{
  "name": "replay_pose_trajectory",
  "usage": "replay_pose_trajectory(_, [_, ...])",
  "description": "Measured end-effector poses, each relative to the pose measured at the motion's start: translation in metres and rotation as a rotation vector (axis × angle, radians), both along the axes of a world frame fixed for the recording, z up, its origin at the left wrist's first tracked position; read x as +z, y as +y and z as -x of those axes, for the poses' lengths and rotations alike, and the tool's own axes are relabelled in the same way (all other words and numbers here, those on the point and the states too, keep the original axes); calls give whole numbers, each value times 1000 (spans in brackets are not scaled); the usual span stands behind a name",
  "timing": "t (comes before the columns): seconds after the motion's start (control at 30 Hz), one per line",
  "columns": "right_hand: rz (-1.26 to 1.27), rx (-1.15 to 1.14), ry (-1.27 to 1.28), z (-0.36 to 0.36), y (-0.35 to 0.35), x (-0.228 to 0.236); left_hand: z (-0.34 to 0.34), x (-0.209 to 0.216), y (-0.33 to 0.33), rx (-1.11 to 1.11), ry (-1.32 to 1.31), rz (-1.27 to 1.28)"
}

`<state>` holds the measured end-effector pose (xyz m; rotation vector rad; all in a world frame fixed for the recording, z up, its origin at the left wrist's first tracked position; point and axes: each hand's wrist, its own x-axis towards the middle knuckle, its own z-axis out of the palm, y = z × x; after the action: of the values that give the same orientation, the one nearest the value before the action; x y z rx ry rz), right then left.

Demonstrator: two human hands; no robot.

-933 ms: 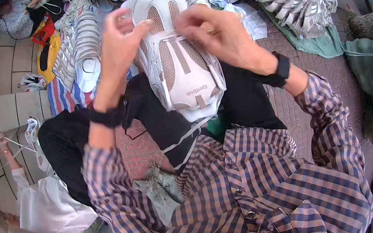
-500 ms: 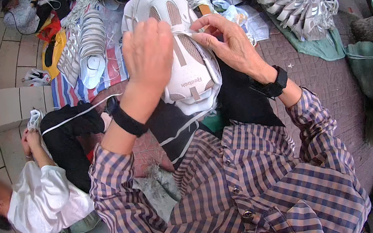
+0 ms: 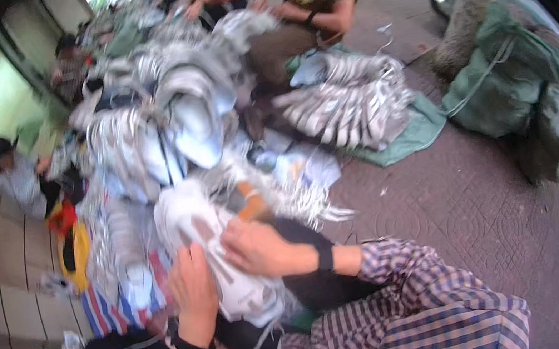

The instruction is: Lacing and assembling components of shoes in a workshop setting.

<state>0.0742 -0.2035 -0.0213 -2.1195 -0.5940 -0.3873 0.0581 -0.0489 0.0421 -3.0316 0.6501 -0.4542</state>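
Observation:
On my lap lies a white shoe upper [image 3: 246, 291] with beige mesh panels, apparently stacked on others like it. My left hand [image 3: 192, 287] is closed at the upper's left side, fingertips pinched together and pointing up. Over the right side of the same upper, my right hand [image 3: 260, 248] is also closed, its fingertips bent in above the mesh. Motion blur hides whatever lies between the fingers of both hands. Both wrists carry dark bands.
Beyond the upper lie rows of white shoe uppers [image 3: 131, 149] and loose white laces [image 3: 297, 197]. More uppers [image 3: 352, 102] fan out on a green sheet [image 3: 407, 134]. Green sacks [image 3: 504, 79] stand by a tree trunk [image 3: 468, 9]. Several people sit working nearby, one close at my left.
My view has swung up and to the right, bringing in more piles and people. My hands have moved apart from the upper's tongue area; the left hand is now lower beside it.

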Motion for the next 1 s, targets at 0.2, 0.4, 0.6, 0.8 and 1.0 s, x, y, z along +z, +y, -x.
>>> replay_pose_trajectory(0.2, [-264,187,92,2,3,14,14,-7,-1,29,-95,-73])
replay_pose_trajectory(0.4, [-907,679,936,-9,-25,17,-13,-10,7,-80,-218,-237])
replay_pose_trajectory(0.6, [-963,589,1099,-1,-112,28,-15,23,39,309,191,239])
replay_pose_trajectory(0.8, [-993,613,1172,11,-106,22,7,-2,5,-114,-134,298])
replay_pose_trajectory(1.0, [-1073,753,1208,5,-126,3,-11,-12,-2,-125,-162,330])
